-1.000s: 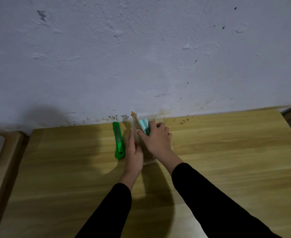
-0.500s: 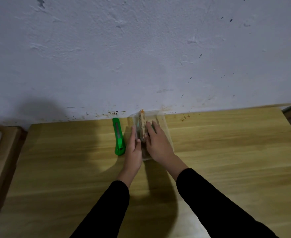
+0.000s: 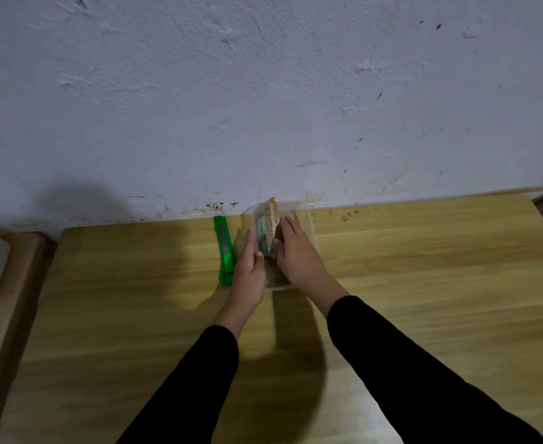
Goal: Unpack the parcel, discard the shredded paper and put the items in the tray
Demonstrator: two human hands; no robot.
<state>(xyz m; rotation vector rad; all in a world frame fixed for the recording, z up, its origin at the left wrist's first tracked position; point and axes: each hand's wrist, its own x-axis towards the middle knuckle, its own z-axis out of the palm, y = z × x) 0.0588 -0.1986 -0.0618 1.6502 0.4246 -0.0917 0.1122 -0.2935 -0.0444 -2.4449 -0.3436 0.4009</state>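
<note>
Clear plastic tray (image 3: pixel 308 225) sits at the desk's (image 3: pixel 423 267) far edge by the wall, with a tan, orange-topped packet (image 3: pixel 271 216) and a teal packet (image 3: pixel 262 230) standing inside it. The left grip (image 3: pixel 249 274) lies flat, fingers straight, along the tray's left side. The right grip (image 3: pixel 295 251) rests on the packets; whether it pinches them I cannot tell.

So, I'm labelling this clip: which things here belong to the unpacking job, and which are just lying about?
Job: clear tray; orange-topped packet and teal item standing in it; left hand against its side; right hand on the items.
Lying about: green box cutter, left of the tray, untouched.
</note>
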